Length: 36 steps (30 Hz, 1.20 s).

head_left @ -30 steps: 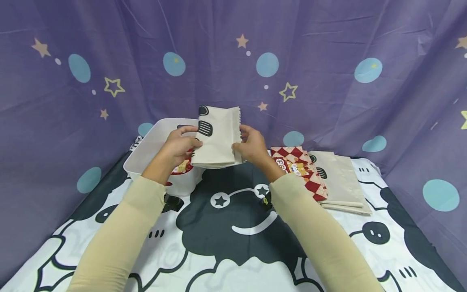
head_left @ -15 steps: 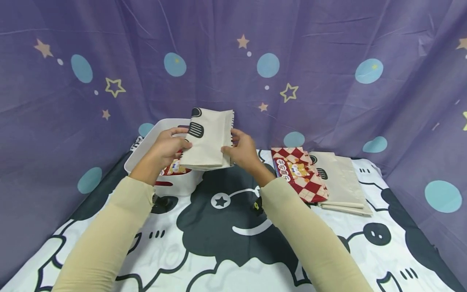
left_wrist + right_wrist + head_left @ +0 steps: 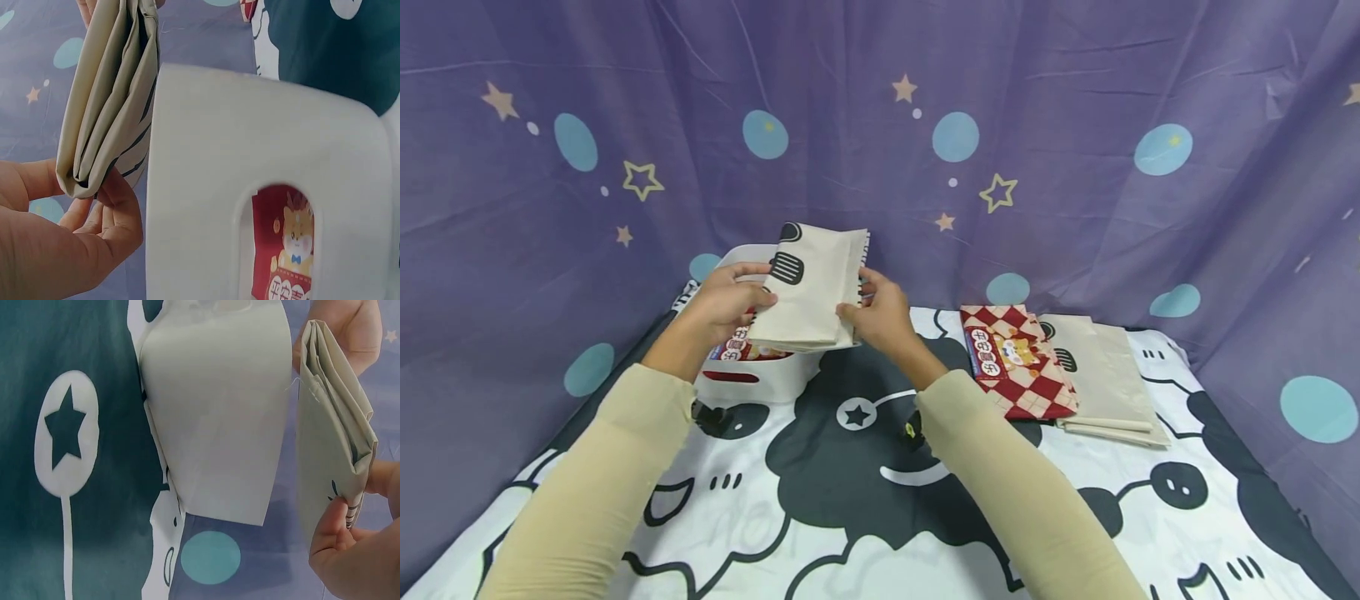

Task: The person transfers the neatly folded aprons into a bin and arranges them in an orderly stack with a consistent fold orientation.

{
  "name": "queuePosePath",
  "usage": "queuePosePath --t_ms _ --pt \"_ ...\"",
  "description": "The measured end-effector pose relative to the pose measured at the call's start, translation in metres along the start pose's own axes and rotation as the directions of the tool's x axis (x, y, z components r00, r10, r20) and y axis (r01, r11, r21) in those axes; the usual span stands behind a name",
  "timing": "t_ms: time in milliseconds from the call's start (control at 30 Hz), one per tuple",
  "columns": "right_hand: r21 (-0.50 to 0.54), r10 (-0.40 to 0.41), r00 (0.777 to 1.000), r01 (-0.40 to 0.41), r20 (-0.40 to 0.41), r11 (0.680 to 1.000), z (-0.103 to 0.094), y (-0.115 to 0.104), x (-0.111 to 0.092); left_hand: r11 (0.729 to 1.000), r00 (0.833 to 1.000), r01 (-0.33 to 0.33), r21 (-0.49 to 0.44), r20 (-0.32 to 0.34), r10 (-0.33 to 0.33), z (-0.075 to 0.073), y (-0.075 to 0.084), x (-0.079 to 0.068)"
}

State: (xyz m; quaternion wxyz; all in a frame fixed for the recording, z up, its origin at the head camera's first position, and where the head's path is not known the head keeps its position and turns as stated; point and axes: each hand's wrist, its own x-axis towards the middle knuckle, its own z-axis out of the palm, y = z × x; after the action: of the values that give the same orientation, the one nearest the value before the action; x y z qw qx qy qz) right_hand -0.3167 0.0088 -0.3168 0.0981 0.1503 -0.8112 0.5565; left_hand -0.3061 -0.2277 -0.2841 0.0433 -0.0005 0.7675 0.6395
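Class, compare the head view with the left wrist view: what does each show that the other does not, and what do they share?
Only the head view: the cream stack lying on the right, the left sleeve and the right sleeve.

Only the left wrist view: the layered end of the held cream fabric, seen edge-on, and a cartoon figure visible through a hole in the side of the white bin.

Both: the left hand pinching that fabric, the bin, and the purple curtain.

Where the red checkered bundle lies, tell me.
In the head view, the red checkered bundle lies right of the right hand, immediately left of the folded cream stack.
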Motion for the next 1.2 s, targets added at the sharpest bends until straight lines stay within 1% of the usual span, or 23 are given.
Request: queuePosePath --t_ms 167,400,700,900,1033,1200 --pt "0.046 0.001 1.0 -0.001 0.008 0.999 0.007 -0.001 -0.001 1.0 1.0 -0.011 0.015 -0.001 0.011 -0.009 -0.004 0.001" --pt "0.107 0.017 1.0 -0.019 0.019 0.994 0.016 -0.002 -0.002 1.0 1.0 -0.014 -0.004 0.011 0.014 -0.021 -0.008 0.005" --pt "0.151 0.006 0.999 -0.011 0.035 0.988 0.031 0.001 0.0 1.0 1.0 -0.009 0.021 -0.018 0.01 -0.036 -0.014 0.008" --pt "0.161 0.021 0.997 -0.033 0.078 0.986 0.038 0.003 -0.002 1.0 0.999 0.005 0.021 -0.037 -0.004 -0.044 -0.019 0.01" --pt "0.181 0.029 0.993 -0.049 0.113 0.982 0.042 0.004 -0.001 0.999 0.999 0.014 0.043 -0.05 -0.012 -0.051 -0.022 0.011" --pt "0.206 0.044 0.992 -0.068 0.12 0.976 0.048 0.004 0.0 0.997 0.999 0.015 0.072 -0.047 -0.012 -0.058 -0.024 0.01"
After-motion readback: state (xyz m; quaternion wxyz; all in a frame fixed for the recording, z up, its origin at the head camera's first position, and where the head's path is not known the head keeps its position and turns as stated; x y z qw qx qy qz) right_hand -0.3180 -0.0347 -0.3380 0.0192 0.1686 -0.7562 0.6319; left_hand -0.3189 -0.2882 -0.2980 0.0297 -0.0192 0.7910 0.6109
